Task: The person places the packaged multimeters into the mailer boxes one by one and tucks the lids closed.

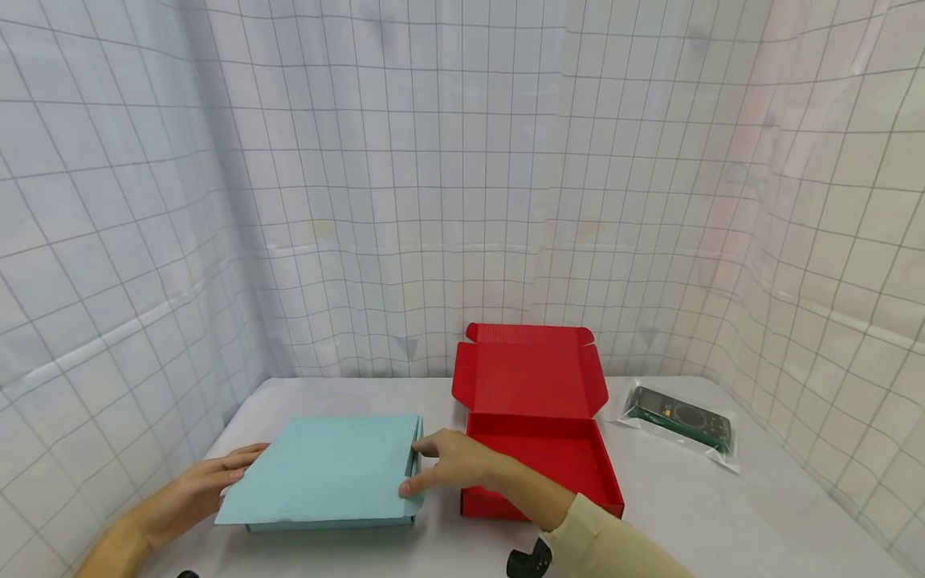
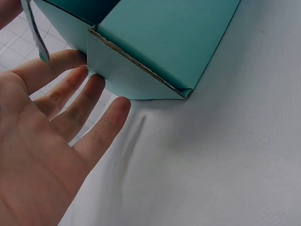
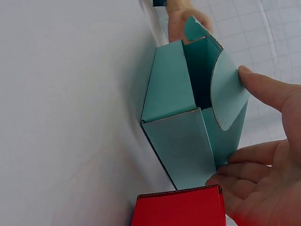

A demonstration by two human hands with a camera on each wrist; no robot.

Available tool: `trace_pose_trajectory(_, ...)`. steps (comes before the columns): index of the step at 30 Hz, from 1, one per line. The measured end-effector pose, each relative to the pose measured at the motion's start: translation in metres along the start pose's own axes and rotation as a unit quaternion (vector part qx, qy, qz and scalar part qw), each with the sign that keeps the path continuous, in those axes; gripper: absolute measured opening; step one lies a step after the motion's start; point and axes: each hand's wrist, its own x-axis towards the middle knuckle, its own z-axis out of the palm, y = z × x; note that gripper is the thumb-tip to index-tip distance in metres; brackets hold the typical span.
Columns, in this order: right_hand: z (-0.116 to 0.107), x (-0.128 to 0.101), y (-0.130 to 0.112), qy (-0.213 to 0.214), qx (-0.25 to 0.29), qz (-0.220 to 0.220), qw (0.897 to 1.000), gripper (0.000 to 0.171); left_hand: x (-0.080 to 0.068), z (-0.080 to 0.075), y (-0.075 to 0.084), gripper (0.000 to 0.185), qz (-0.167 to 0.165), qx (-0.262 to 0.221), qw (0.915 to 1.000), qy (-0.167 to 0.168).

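Note:
A light-blue cardboard box sits on the white table at left, its lid lowered over it but not fully closed. My left hand is at the box's left side, its fingertips touching the side wall in the left wrist view. At the right side, my right hand spreads its thumb and fingers. In the right wrist view its thumb touches the rounded side flap of the lid while its fingers rest against the box's side. A dark gap shows between the lid and the front wall.
An open red cardboard box stands right of the blue one, under my right forearm, its lid raised at the back. Farther right lies a multimeter in a clear plastic bag. Gridded white curtains enclose the table.

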Motion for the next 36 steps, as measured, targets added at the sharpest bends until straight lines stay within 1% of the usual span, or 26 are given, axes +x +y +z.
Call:
trace_pose_trajectory(4, 0.004, -0.001, 0.0, 0.009, 0.012, 0.005, 1.0, 0.074, -0.002, 0.0, -0.004, 0.052, -0.002, 0.022, 0.9996, 0.019)
trace_pose_trajectory(6, 0.005, -0.001, 0.0, 0.016, 0.017, 0.004, 1.0, 0.075, -0.003, 0.001, -0.006, 0.052, 0.006, 0.029, 0.9992, 0.027)
trace_pose_trajectory(9, 0.008, -0.001, 0.001, 0.022, 0.014, 0.0, 1.0, 0.08, -0.003, 0.003, -0.009, 0.053, 0.026, 0.036, 0.9986, 0.03)
trace_pose_trajectory(13, 0.01, -0.001, 0.001, 0.025, -0.03, -0.003, 0.999, 0.082, -0.003, 0.007, -0.011, 0.053, 0.04, 0.045, 0.9973, 0.043)
trace_pose_trajectory(16, 0.011, -0.001, 0.001, 0.022, -0.06, -0.005, 0.998, 0.08, -0.004, 0.007, -0.012, 0.053, 0.037, 0.05, 0.9966, 0.054)
trace_pose_trajectory(20, 0.013, -0.001, 0.002, 0.019, -0.071, -0.01, 0.997, 0.08, -0.005, 0.008, -0.012, 0.054, 0.027, 0.05, 0.9968, 0.055)
trace_pose_trajectory(24, 0.014, -0.002, 0.0, 0.018, -0.104, -0.037, 0.994, 0.08, -0.006, 0.011, -0.011, 0.054, 0.006, 0.06, 0.9955, 0.072)
trace_pose_trajectory(28, 0.013, -0.002, -0.001, 0.001, -0.148, -0.076, 0.986, 0.079, -0.006, 0.014, -0.011, 0.055, 0.0, 0.078, 0.9927, 0.092)
trace_pose_trajectory(32, 0.011, 0.0, -0.001, -0.011, -0.18, -0.102, 0.978, 0.074, -0.005, 0.014, -0.013, 0.056, 0.015, 0.08, 0.9925, 0.091)
trace_pose_trajectory(36, 0.011, 0.002, 0.002, 0.001, -0.198, -0.127, 0.972, 0.063, -0.005, 0.013, -0.016, 0.056, 0.037, 0.082, 0.9928, 0.078)
